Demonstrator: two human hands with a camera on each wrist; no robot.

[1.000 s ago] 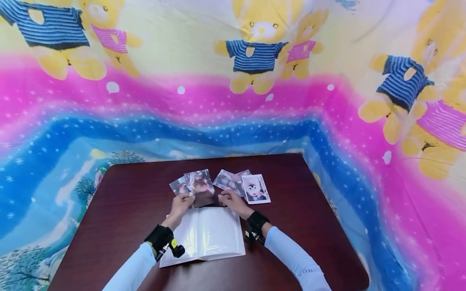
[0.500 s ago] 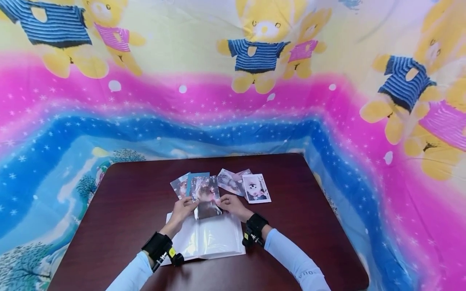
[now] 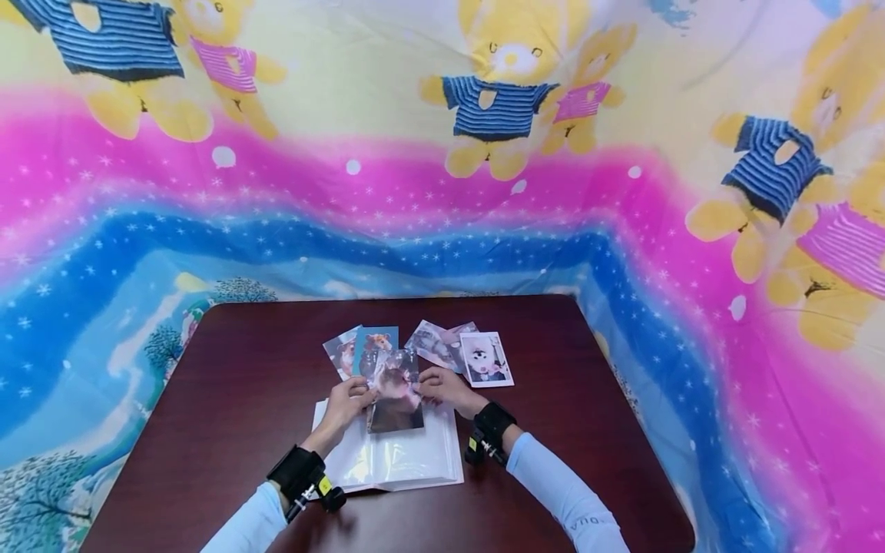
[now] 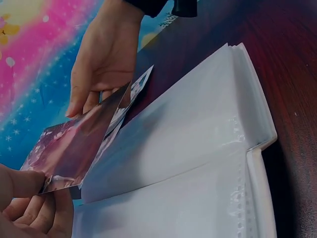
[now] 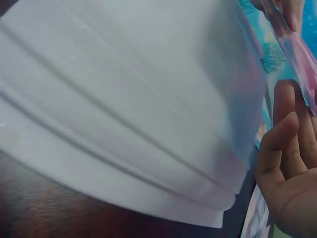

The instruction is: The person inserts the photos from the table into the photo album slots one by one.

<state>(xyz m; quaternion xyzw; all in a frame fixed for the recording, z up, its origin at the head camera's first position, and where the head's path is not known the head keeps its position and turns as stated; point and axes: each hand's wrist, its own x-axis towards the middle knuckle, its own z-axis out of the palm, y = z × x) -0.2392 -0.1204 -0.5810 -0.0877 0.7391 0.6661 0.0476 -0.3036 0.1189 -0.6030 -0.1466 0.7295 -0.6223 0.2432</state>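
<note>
Both hands hold a glossy photo (image 3: 396,399) with pink and dark tones, tilted above the upper part of an open white photo album (image 3: 415,465). My left hand (image 3: 348,403) pinches the photo's left edge; in the left wrist view its thumb (image 4: 20,183) lies on the picture side with fingers underneath. At the opposite edge is my right hand (image 3: 449,390), its thumb at the photo's front and fingers behind it. The album shows clear sleeve pages (image 4: 188,129). Seen from the right wrist, the photo (image 5: 299,57) appears only as a thin slanted strip.
Behind the album lie a photo with a teal background (image 3: 366,342) and another photo (image 3: 339,349) partly under it. To the right, a white-bordered photo (image 3: 487,359) overlaps other photos (image 3: 434,343). The dark wooden table (image 3: 256,399) meets a printed cloth backdrop (image 3: 415,253).
The held photo has come down and toward the body, from over the other photos to over the album's upper part. The teal photo behind it has come into view.
</note>
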